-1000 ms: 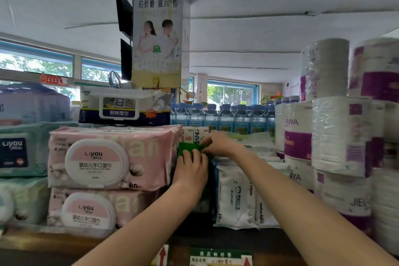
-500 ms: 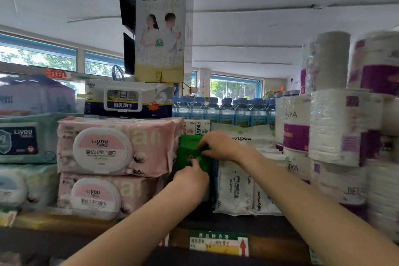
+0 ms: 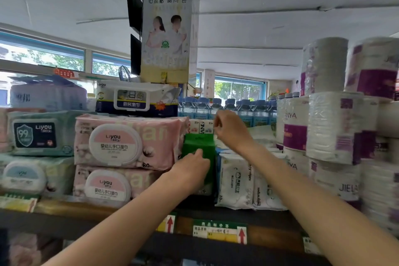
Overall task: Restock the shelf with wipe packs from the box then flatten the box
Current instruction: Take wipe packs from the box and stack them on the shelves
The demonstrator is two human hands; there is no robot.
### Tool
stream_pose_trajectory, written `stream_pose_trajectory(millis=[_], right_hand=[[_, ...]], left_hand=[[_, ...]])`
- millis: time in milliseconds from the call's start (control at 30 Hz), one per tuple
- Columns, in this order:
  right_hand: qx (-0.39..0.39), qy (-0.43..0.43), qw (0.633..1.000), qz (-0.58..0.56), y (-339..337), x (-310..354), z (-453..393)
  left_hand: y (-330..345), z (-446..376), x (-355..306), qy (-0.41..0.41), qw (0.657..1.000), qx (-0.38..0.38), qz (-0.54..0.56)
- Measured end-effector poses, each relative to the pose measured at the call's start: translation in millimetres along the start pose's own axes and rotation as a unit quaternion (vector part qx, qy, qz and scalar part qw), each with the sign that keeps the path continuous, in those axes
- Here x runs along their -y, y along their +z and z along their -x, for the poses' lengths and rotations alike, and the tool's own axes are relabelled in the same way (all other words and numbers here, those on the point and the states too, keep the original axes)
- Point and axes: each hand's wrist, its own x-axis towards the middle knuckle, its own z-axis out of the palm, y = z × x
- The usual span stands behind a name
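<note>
Seating the green wipe pack [image 3: 199,147] into its slot on the shelf [image 3: 216,211] is the step we judge to be in hand. The pack stands upright between the stacked pink Liyou wipe packs [image 3: 129,142] on one side and the white baby wipe packs [image 3: 235,179] on the other, touching or all but touching both.

Our left hand [image 3: 191,170] lies against the pack's front face with the fingers spread over it, pressing rather than wrapping round it. Our right hand [image 3: 231,129] hangs just above and beside the pack's top edge, its fingers loosely curled and, as far as we can see, holding nothing; it looks apart from the pack.

Behind the green pack a small white carton [image 3: 200,125] with printed lettering shows, and beyond that a row of blue-capped water bottles [image 3: 226,108]. Wrapped toilet paper rolls [image 3: 332,127] stand stacked farther along the shelf.

The box the packs come from is not in view, so we cannot say how many remain or how near the flattening is. Restocking seems to be mid-way at best.

For the next move we would push the pack back until its face sits flush with its neighbours, keeping it upright so it does not wedge askew against the pink stack. Then both hands are free to go down for another pack.
</note>
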Motion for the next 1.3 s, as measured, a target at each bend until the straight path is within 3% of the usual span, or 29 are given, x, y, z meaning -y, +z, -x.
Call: stream_pose_trajectory(millis=[100,233,433,533,700,967,1033,1167,1300], right_hand=[[0.08,-0.005,0.996,0.048,-28.9,-16.2,11.6],[0.246,0.016,0.942,0.225,-39.9,-29.5,45.8],[0.182,0.016,0.957,0.226,-39.4,-47.0,81.6],[0.159,0.007,0.961,0.227,-33.8,-48.3,87.6],[0.191,0.0,0.941,0.279,-17.1,-43.5,88.5],[0.172,0.063,0.954,0.238,-8.1,-32.8,81.9],[0.146,0.08,0.968,0.188,-16.1,-27.9,79.9],[0.046,0.065,0.989,0.128,-27.6,0.5,64.3],[0.049,0.027,0.997,0.057,-14.2,50.6,44.2]], left_hand=[[-0.6,1.3,-7.2,0.032,0.997,-0.071,0.03],[4.3,-3.9,-28.9,0.038,0.998,-0.04,-0.014],[3.3,-20.1,-32.6,0.053,0.992,-0.099,0.055],[8.1,-20.7,-30.6,0.073,0.994,-0.08,0.014],[15.7,-18.0,-26.5,0.041,0.994,-0.099,-0.033],[9.2,-20.9,-32.3,0.009,0.988,-0.105,-0.117],[0.9,-11.8,-27.5,0.038,0.98,-0.171,-0.096],[-17.9,8.6,0.3,0.129,0.906,-0.4,-0.06],[-29.9,28.5,42.3,0.099,0.874,-0.473,-0.057]])
